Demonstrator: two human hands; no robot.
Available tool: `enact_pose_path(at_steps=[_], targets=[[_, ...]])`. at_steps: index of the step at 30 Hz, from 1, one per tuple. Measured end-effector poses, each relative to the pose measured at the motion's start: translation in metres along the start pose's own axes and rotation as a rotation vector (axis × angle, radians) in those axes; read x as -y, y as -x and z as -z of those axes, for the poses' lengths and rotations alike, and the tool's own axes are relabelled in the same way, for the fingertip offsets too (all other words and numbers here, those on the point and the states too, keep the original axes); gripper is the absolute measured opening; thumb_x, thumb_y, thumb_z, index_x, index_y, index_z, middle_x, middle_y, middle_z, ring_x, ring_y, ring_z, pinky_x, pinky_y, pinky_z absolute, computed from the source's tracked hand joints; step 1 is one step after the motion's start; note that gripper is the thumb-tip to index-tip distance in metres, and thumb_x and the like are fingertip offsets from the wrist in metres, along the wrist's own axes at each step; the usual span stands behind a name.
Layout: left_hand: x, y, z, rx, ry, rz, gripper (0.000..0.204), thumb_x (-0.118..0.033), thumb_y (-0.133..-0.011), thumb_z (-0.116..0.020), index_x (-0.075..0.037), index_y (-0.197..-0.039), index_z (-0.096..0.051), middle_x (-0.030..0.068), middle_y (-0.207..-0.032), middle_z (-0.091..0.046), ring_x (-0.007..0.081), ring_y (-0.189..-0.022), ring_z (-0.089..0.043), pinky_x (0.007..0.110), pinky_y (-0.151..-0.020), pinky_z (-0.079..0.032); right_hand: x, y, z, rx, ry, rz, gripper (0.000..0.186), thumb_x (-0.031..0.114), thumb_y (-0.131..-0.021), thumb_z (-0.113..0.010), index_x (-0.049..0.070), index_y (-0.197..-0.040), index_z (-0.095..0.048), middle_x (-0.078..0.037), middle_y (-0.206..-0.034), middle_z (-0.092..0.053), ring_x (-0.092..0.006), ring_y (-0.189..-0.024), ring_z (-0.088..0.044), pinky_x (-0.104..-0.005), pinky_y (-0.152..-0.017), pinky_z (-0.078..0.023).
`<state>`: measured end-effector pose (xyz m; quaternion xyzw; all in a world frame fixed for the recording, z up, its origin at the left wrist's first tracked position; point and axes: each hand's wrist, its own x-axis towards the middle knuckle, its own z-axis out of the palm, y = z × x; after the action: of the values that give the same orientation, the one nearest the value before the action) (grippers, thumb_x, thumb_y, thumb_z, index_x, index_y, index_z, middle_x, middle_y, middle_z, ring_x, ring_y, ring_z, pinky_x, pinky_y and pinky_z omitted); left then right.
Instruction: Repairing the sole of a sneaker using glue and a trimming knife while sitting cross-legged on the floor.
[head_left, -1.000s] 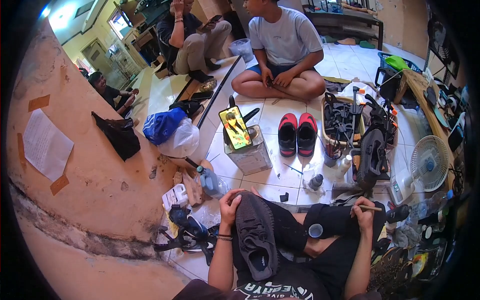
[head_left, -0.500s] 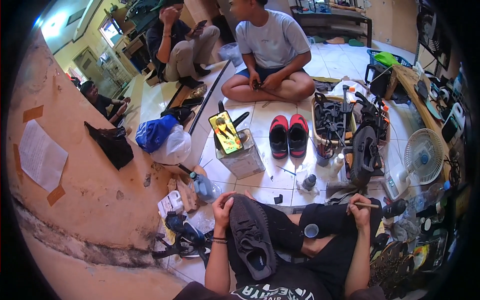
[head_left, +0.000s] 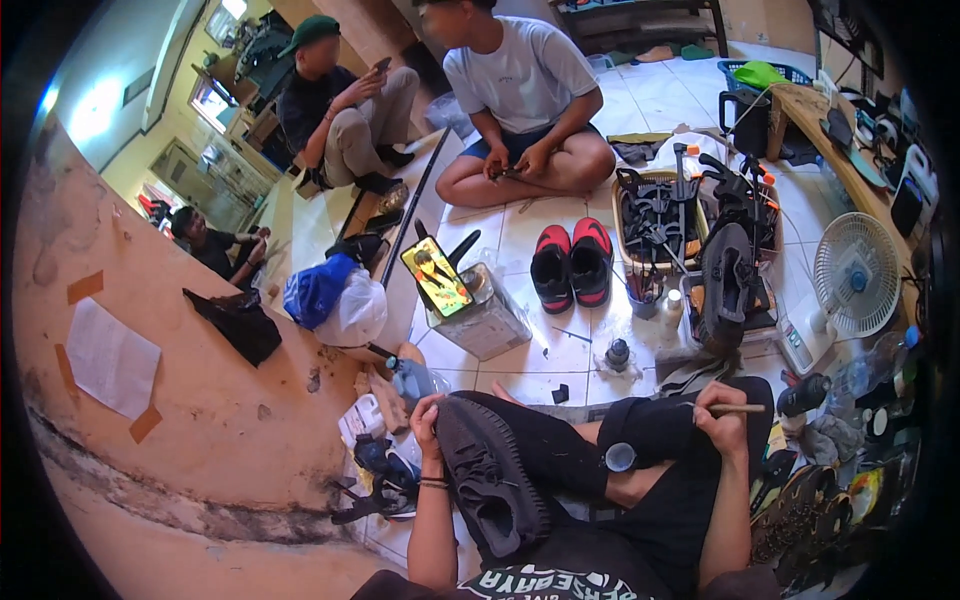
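Note:
My left hand (head_left: pixel 427 428) is closed on the toe end of a dark grey knit shoe (head_left: pixel 488 470), which lies across my lap with its opening toward me. In my right hand (head_left: pixel 722 415), above my right knee, is a slim tool with a wooden handle (head_left: pixel 745 408). Its working end is mostly hidden by my fingers. A small cup (head_left: pixel 620 457) of pale liquid rests by my folded leg, between the two hands. Ahead, a second dark grey shoe (head_left: pixel 727 275) leans on a crate, and a red and black pair of shoes (head_left: pixel 571 268) stands on the tiles.
A phone (head_left: pixel 437 278) stands on a metal tin (head_left: pixel 480 318). Small bottles (head_left: pixel 671 308), a basket of black tools (head_left: pixel 655 215) and a white fan (head_left: pixel 853 275) are ahead and right. Two people (head_left: pixel 520 100) sit across from me; another is farther left. Footwear lies by my right side.
The view has shifted a little, and the shoe in my lap has turned slightly with my left hand. My right hand keeps its tool. The person in the cap has lowered a hand from the head.

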<state>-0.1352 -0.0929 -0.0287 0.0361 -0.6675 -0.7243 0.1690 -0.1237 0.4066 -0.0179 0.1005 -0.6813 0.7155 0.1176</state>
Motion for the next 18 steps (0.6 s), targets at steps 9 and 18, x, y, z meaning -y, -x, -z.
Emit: enact_pose_path(at_steps=[9, 18], targets=[[-0.010, -0.009, -0.001, -0.021, -0.089, 0.081, 0.037, -0.028, -0.088, -0.055, 0.002, -0.108, -0.062, 0.0082, -0.099, -0.065, 0.0171, -0.096, -0.061, 0.030, -0.091, -0.047, -0.016, 0.010, 0.015, -0.014, -0.189, -0.033, 0.023, 0.012, -0.076, -0.072, 0.001, -0.062, -0.058, -0.004, -0.064, -0.055, -0.0115, -0.058, -0.051, -0.0262, -0.054, -0.038], [-0.021, -0.017, -0.018, 0.023, -0.372, -0.157, 0.051, -0.026, -0.083, -0.063, 0.000, -0.127, -0.063, 0.0118, -0.143, -0.046, 0.0219, -0.131, -0.045, 0.034, -0.111, -0.030, -0.014, 0.010, 0.012, -0.070, -0.268, -0.155, 0.026, 0.012, -0.088, -0.065, 0.000, -0.066, -0.056, -0.004, -0.066, -0.054, -0.0102, -0.058, -0.051, -0.0248, -0.054, -0.039]])
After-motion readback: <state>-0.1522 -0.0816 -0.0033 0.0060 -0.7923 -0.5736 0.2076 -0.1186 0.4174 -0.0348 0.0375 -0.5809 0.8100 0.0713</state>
